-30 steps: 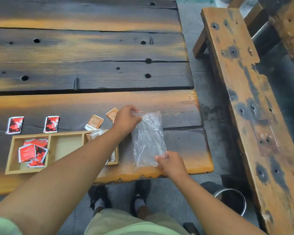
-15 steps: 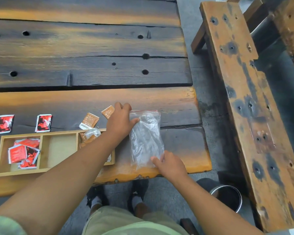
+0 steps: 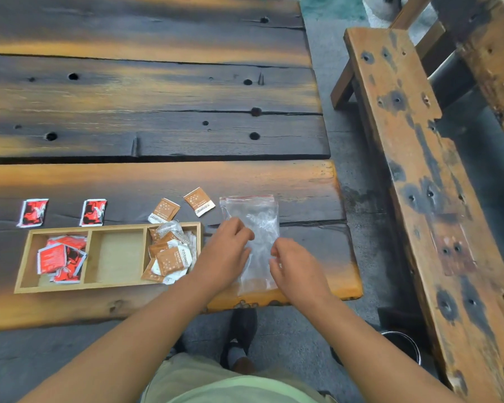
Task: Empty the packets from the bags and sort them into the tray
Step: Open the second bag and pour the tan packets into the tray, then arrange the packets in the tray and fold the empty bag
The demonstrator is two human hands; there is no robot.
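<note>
Now left hand (image 3: 227,251) is pressing the bag (image 3: 256,216) at tray's (image 3: 114,227) three o'clock, right hand's (image 3: 297,266) grip unclear; best laying it flat.

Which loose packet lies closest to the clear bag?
The rightmost brown packet, just left of the clear bag; the other brown packet and both red packets lie farther left.

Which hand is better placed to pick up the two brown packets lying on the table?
Left. The left hand lies nearer the brown packets and the tray; the right hand is at the bag's right edge.
</note>
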